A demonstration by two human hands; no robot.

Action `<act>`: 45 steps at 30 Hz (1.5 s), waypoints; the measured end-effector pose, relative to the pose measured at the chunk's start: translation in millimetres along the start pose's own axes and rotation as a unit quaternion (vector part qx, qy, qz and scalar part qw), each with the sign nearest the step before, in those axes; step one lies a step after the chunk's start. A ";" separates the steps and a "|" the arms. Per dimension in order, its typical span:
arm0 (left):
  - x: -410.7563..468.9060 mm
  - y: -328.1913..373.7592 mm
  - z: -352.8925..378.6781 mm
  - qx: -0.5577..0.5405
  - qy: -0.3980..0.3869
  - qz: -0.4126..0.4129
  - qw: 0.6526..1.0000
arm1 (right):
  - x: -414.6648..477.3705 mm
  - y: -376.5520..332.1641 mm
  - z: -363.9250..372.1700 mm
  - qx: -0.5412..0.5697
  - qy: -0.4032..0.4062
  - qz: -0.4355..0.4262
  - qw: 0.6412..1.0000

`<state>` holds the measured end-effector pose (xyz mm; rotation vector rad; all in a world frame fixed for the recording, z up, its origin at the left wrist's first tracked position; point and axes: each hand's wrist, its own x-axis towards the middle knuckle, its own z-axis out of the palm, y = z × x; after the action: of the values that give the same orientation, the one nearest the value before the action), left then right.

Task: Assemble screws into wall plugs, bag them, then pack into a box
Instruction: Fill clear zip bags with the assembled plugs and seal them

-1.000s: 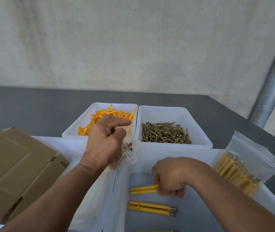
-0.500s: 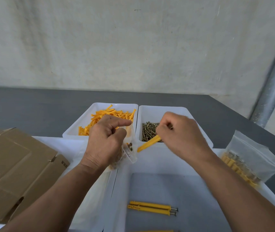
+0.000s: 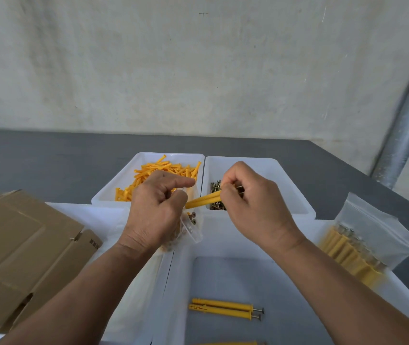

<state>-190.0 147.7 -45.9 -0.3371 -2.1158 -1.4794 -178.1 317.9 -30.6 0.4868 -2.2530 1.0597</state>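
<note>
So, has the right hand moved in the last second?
Yes. The right hand rose away from the near tray, carrying yellow plugs, and now sits before the screw bin.

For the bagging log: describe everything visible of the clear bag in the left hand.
The clear bag is small, thin, see-through plastic, mostly hidden behind the left hand that grips it. Its mouth faces up and right; screw heads show inside near the mouth. The right hand pinches yellow plugs whose tips point at that mouth; whether they touch it is unclear.
</note>
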 end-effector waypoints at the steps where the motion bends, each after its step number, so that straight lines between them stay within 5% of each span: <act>1: -0.1 0.1 0.1 0.000 0.000 0.001 1.000 | -0.8 -0.7 2.3 -0.007 -0.008 -0.015 1.000; 7: -1.2 1.2 -0.4 0.015 0.001 0.003 1.000 | -5.4 -2.7 19.2 -0.029 -0.069 -0.061 0.995; 22: -0.3 0.6 0.2 -0.016 0.010 -0.022 1.000 | -6.3 -3.6 22.5 0.150 -0.136 0.073 0.977; 34: -0.2 0.9 1.2 -0.016 0.005 -0.020 1.000 | -5.7 -1.4 23.7 0.059 -0.125 -0.008 0.990; 39: 0.6 -1.5 0.1 -0.026 0.011 -0.027 0.999 | 1.2 0.8 13.3 0.037 -0.094 0.082 0.991; 42: 0.9 -2.0 0.5 -0.036 0.011 -0.030 0.999 | 2.0 6.9 0.0 -0.110 -0.282 0.131 0.944; 45: 0.9 -2.4 0.6 -0.039 0.011 -0.030 0.999 | -8.1 13.4 -3.2 -0.286 -0.542 0.147 0.776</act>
<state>-192.1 147.3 -47.5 -0.2874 -2.0710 -1.5966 -178.1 329.3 -41.8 0.5519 -3.5731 0.0411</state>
